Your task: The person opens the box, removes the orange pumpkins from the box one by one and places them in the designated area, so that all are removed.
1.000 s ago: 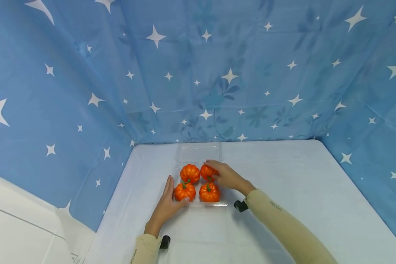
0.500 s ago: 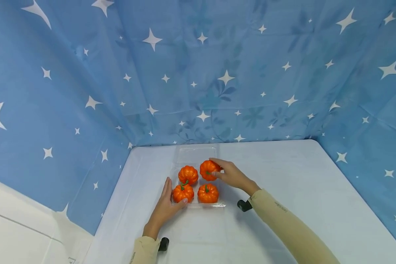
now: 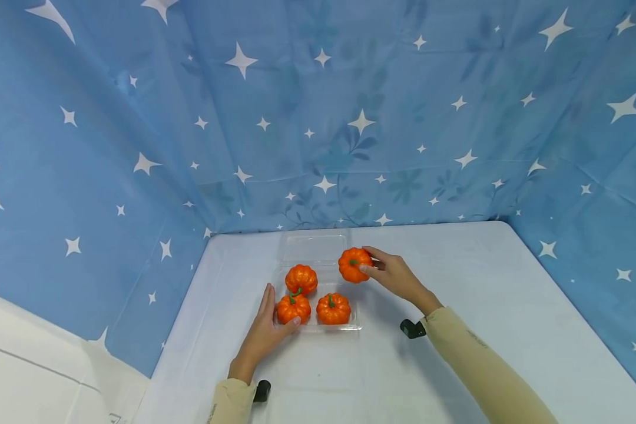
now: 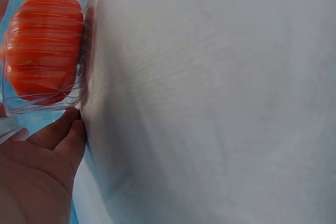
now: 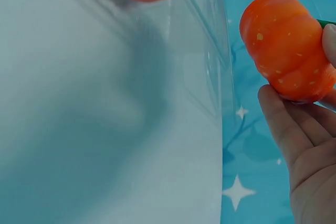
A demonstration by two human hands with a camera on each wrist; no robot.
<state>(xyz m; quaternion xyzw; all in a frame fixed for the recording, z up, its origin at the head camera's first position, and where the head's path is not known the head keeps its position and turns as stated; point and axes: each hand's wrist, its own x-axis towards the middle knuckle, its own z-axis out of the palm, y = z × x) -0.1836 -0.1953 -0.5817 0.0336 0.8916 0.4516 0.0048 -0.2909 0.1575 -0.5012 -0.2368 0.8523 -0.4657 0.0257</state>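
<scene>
My right hand (image 3: 400, 278) pinches a small orange pumpkin (image 3: 355, 265) with a green stem, thumb on one side and fingers on the other. It is held up beyond the right side of a clear plastic container (image 3: 354, 325). In the right wrist view the pumpkin (image 5: 286, 48) is clear of the container's wall. Three more pumpkins sit in the container: one back left (image 3: 301, 279), one front left (image 3: 294, 310) and one front right (image 3: 334, 309). My left hand (image 3: 265, 331) rests at the container's front left corner, fingers straight along its side, thumb by the front edge.
The container's clear lid (image 3: 315, 247) lies folded back behind it. A white cloth covers the table (image 3: 445, 353). Blue star-patterned curtain (image 3: 403, 118) hangs behind and at the sides. Black wrist devices (image 3: 413, 328) stick out from both sleeves.
My right hand has lifted the back right pumpkin out of the container and carried it up and to the right. The left hand has stayed at the container's corner.
</scene>
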